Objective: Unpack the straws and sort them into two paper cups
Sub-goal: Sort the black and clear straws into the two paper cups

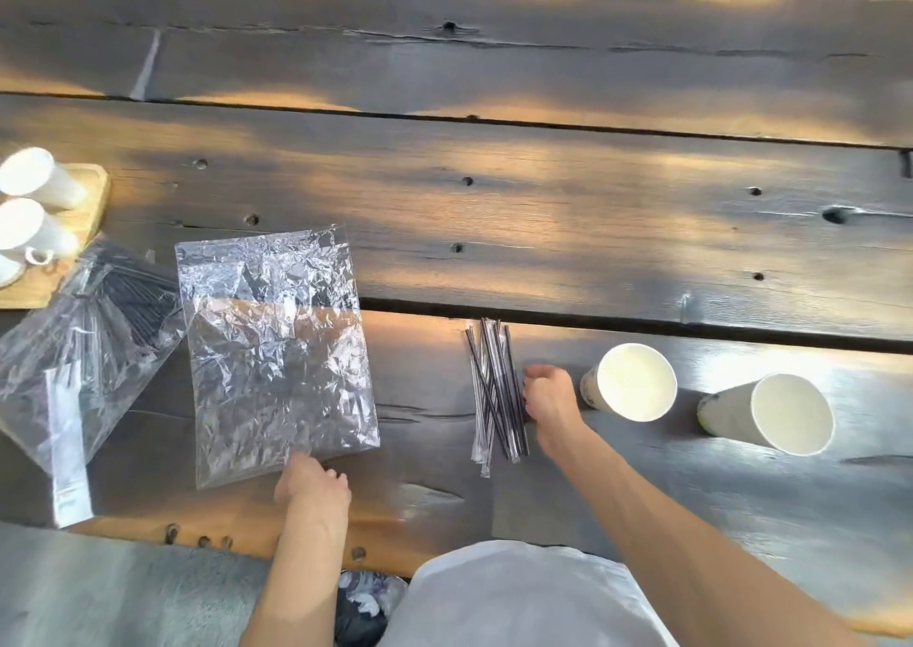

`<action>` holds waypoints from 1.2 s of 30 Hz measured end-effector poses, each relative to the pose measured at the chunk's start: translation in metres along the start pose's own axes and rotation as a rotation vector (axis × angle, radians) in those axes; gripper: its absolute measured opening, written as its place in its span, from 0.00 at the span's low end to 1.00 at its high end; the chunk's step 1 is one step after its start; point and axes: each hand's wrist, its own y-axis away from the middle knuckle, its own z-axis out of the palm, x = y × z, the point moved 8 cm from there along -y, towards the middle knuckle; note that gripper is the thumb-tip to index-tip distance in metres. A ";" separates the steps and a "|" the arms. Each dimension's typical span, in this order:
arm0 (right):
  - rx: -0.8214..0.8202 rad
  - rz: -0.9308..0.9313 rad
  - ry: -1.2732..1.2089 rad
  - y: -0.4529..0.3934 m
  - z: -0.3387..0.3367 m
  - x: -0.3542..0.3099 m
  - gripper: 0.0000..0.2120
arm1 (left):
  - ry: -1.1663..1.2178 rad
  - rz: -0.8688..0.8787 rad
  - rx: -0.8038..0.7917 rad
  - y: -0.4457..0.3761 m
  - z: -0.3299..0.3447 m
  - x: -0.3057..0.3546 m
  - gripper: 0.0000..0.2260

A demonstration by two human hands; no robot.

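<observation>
A person leans over a dark plank table [543, 211], both bare arms reaching forward. The left hand [311, 486] rests at the near edge of a crumpled clear plastic bag [276, 350] that lies flat and looks emptied; its fingers curl down onto the bag's lower corner, though whether they pinch the film or only press it I cannot tell. The right hand [548, 397] sits just beside a small bundle of black straws [496, 389], each in a clear wrapper, lying roughly lengthwise away from the person; the fingers are bent and touch the right side of the bundle, gathering rather than lifting. To the right of that hand stand two paper cups: the nearer cup [632, 382] upright and just beside the wrist, the farther cup [775, 414] well right of it. At far left a second bag of straws [84, 350] lies full, partly under the flat one, beside a wooden tray [74, 251] bearing white mugs [34, 207]
</observation>
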 end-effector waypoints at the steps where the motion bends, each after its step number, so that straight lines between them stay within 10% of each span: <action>1: 0.010 0.001 0.033 0.001 -0.002 0.003 0.22 | 0.270 -0.011 0.006 0.000 -0.001 -0.005 0.42; 3: 0.057 -0.022 0.117 0.009 -0.008 0.004 0.24 | 0.690 -0.152 0.051 -0.003 0.005 -0.039 0.28; 6: 0.138 -0.167 0.276 0.017 -0.016 -0.003 0.21 | -0.210 0.046 -0.068 0.028 0.036 -0.049 0.09; 11: 0.175 -0.321 0.385 0.021 -0.019 -0.006 0.20 | -0.764 0.442 -0.601 0.098 0.124 -0.057 0.09; 18: 0.137 -0.355 0.386 0.020 -0.028 -0.006 0.13 | -1.314 0.862 -0.446 0.135 0.173 -0.069 0.11; 36: 0.180 -0.514 0.923 0.017 -0.018 -0.016 0.20 | -1.296 0.855 -0.428 0.112 0.169 -0.066 0.14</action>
